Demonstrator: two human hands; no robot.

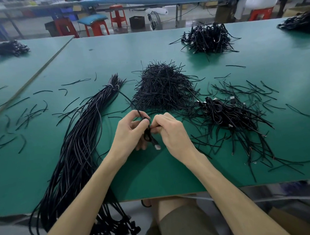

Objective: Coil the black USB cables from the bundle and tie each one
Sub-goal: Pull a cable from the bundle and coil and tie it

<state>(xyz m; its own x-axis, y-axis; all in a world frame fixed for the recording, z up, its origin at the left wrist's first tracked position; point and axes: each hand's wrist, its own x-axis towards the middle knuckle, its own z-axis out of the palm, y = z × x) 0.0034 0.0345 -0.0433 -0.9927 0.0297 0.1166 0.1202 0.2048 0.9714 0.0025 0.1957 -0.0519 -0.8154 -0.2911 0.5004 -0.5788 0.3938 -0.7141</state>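
Near edge: the plug ends of the bundle (76,149) hang off the green surface (99,59) at its near left. The thick sheaf of long black cables runs up and away from there to a pale band (110,86) that cinches its far end.
Left hand: the left hand (131,129) has its fingers curled round a small loop of cable (147,136), with the thumb and forefinger pinching the top of it.
Right hand: the right hand (171,131) is touching the left, with its fingertips pinched on the same loop. Whether it also holds a tie, I cannot tell.
Cable being worked: it sits between the two hands, just above the middle of the surface towards the near edge. Its silver plug (157,147) dangles below, and its free length trails back up to the banded end of the bundle.
Right of the hands: a low pile of coiled cables (224,115) lies there, with loose tails spreading towards the near right.
Behind the hands: a heap of short black ties (163,91) sits mid-surface, and strays are scattered towards the left and right edges.
Far side: another coiled pile (209,39) lies near the far edge, and one more (301,24) at the far right corner.
Progress: my guess is the job is well under way but not near its end. This cable has only a first small loop made, with most of its length to wind and the tie to go on. The bundle looks far from used up.
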